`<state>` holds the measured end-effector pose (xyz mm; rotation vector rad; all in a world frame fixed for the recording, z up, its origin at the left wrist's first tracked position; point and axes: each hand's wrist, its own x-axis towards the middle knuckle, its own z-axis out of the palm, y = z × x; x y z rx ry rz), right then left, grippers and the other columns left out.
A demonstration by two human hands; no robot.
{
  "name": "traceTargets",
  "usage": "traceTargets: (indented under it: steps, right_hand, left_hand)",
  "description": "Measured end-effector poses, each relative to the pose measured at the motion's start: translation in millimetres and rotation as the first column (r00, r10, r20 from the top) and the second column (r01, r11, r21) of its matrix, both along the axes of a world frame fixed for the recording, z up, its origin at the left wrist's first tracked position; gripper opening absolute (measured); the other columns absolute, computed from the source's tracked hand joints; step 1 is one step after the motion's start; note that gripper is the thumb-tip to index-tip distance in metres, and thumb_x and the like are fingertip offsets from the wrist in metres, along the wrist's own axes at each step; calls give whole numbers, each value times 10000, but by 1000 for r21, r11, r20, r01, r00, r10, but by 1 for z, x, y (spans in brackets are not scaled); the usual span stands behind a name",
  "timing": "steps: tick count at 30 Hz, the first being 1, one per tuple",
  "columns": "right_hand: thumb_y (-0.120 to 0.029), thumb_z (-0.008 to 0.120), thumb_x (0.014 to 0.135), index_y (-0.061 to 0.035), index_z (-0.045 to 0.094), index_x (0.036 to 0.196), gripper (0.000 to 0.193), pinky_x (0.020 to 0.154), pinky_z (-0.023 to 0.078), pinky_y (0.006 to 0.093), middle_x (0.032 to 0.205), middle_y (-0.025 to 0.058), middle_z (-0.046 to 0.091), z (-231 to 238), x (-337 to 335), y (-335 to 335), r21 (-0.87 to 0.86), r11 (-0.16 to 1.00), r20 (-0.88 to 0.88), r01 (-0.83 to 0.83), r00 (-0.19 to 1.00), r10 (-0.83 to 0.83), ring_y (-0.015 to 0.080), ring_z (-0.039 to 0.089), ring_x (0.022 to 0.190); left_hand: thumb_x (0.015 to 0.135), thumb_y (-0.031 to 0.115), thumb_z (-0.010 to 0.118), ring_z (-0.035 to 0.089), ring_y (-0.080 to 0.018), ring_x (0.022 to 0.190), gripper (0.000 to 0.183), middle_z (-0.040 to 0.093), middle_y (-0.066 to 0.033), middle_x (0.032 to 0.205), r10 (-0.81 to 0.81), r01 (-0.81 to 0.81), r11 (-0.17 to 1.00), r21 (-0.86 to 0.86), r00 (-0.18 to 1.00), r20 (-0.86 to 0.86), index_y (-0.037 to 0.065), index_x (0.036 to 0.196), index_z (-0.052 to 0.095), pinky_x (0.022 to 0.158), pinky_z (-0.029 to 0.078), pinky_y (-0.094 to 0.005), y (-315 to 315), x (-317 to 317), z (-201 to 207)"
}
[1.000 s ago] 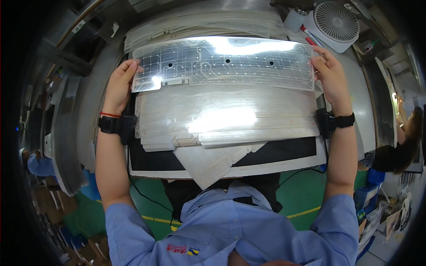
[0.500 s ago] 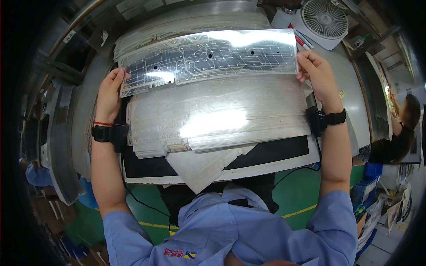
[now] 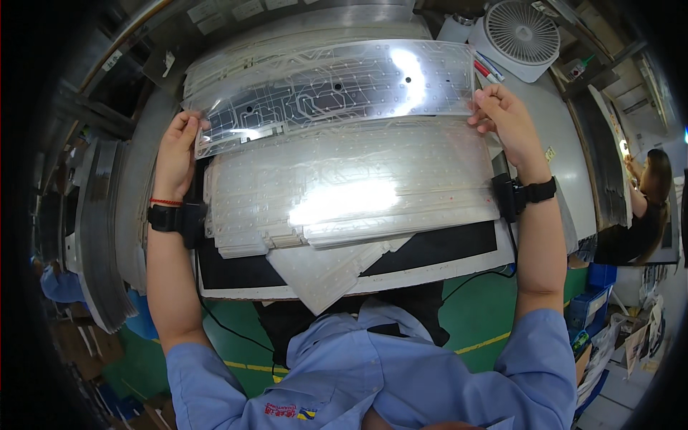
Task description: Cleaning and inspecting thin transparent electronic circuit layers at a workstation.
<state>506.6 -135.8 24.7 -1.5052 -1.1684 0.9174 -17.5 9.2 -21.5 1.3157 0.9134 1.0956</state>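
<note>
I hold a long clear plastic sheet with printed circuit traces and small holes, stretched between both hands above the bench. My left hand pinches its left end and my right hand pinches its right end. The sheet is tilted, with the right end higher and farther away. Directly below it lies a thick stack of similar clear sheets on a black mat. One sheet sticks out of the stack toward me at an angle.
A white desk fan stands at the back right, with red and blue pens beside it. More stacked sheets lie behind. Grey trays stand at the left. Another person works at the right edge.
Both hands have carried the held sheet farther from me and tipped it, the right end rising. The stack underneath has not shifted.
</note>
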Motion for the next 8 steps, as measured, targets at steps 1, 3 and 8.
traceTargets:
  steps: [1, 3, 8]
  right_hand:
    - [-262, 630, 985, -25, 657, 1026, 243, 608, 459, 205, 776, -33, 611, 2, -3, -1, 15, 1000, -4, -10, 1000, 10, 64, 584, 682]
    - [-244, 645, 974, -21, 652, 1067, 241, 617, 463, 205, 780, -36, 611, 3, -2, -2, 36, 998, -7, -45, 999, 46, 68, 593, 697]
    - [-230, 689, 942, -37, 543, 1299, 432, 637, 482, 205, 822, -17, 642, 1, 12, 0, -15, 990, 1, -142, 990, 142, 85, 614, 733]
  left_hand:
    - [1041, 200, 542, 617, -91, 860, 191, 671, -22, 942, 3, -3, 1000, 2, 1000, 2, 46, 1137, 601, 811, 490, -232, 0, 0, 0]
    - [1042, 202, 538, 616, -90, 860, 191, 668, -20, 944, -17, 16, 999, -36, 1000, -17, 46, 1135, 600, 803, 489, -230, 2, -4, 0]
    - [1045, 207, 531, 614, -86, 846, 213, 668, -20, 972, -17, 14, 999, -39, 997, -81, 44, 1166, 593, 779, 481, -208, -1, 3, 2]
